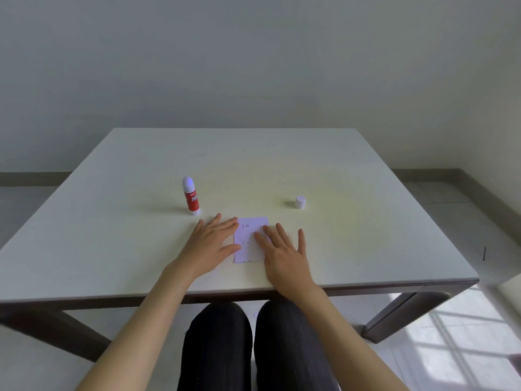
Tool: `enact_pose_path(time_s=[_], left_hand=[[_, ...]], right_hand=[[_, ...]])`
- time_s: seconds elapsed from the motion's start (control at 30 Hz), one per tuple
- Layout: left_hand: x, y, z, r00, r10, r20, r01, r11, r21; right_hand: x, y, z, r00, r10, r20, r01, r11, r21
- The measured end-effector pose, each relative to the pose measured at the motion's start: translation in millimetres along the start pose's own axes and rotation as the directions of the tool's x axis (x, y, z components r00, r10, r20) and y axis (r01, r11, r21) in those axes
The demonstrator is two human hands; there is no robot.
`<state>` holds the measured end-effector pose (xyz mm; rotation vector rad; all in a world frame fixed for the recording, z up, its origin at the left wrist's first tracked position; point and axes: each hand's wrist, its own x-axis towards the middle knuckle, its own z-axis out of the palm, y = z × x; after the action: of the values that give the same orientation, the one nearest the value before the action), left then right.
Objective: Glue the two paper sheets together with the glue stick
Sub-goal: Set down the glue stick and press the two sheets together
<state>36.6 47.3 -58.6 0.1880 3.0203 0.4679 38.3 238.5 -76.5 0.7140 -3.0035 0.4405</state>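
Thin, limp paper (251,239), probably two stacked sheets best pinned at the edges, lies near the table (366,221) front under the flat, released left hand (210,246) and right hand (284,253), beyond them the uncapped glue stick (191,197), label unreadable, and cap (300,202).

Both hands lie flat on a small paper (249,238) on the table (352,170), left hand (211,244) covering its left edge, right hand (284,253) its right; glue stick (191,196) upright beyond the left fingers, cap (300,202) beyond the right.
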Motion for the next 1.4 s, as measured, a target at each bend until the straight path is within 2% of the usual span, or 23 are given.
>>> enact_pose_path(time_s=[0.17,0.3,0.47,0.67,0.7,0.8,0.83,0.97,1.0,1.13,1.2,1.3,1.33,1.4], left_hand=[[-4,-18,-5,0.998,0.007,0.064,-0.007,1.000,0.000],[-7,-21,-3,0.997,0.003,0.078,-0.001,1.000,-0.026],[-8,-20,-5,0.998,0.007,0.065,-0.007,1.000,-0.002],[-8,-19,-8,0.998,0.017,0.067,-0.020,0.999,0.049],[-7,-19,-9,0.998,0.020,0.063,-0.024,0.998,0.061],[-6,-20,-9,0.998,0.032,0.056,-0.036,0.997,0.073],[-6,-20,-8,0.998,0.033,0.053,-0.036,0.997,0.064],[-7,-20,-8,0.999,0.029,0.043,-0.031,0.998,0.051],[-7,-19,-8,0.999,0.028,0.037,-0.030,0.998,0.050],[-6,-19,-9,0.999,0.022,0.042,-0.023,0.999,0.034],[-6,-19,-9,0.999,0.019,0.050,-0.021,0.999,0.038],[-5,-19,-9,0.998,0.010,0.062,-0.012,0.999,0.040],[-5,-19,-8,0.998,0.008,0.066,-0.010,0.999,0.037],[-5,-19,-9,0.998,0.006,0.069,-0.009,0.999,0.036]], right_hand=[[3,-12,6,1.000,-0.020,-0.018,0.020,1.000,-0.006],[3,-9,0,0.999,-0.021,0.037,0.022,0.999,-0.026],[-1,-20,6,0.968,-0.205,0.146,0.215,0.975,-0.062],[43,1,-13,0.981,-0.022,0.191,0.056,0.983,-0.177],[41,-5,-10,0.982,-0.050,0.183,0.082,0.982,-0.170],[22,-21,6,0.943,-0.257,0.212,0.285,0.952,-0.111],[21,-17,6,0.937,-0.270,0.220,0.299,0.948,-0.109],[42,4,-14,0.971,-0.052,0.234,0.097,0.978,-0.185],[42,1,-15,0.974,-0.037,0.222,0.079,0.980,-0.185],[8,-21,6,0.941,-0.245,0.232,0.268,0.961,-0.074],[1,-9,1,0.951,-0.222,0.215,0.245,0.966,-0.085],[4,9,-16,0.980,-0.057,0.192,0.092,0.979,-0.181],[1,7,-16,0.980,-0.065,0.189,0.100,0.978,-0.185],[-9,-3,-9,0.962,-0.180,0.206,0.211,0.968,-0.136]])
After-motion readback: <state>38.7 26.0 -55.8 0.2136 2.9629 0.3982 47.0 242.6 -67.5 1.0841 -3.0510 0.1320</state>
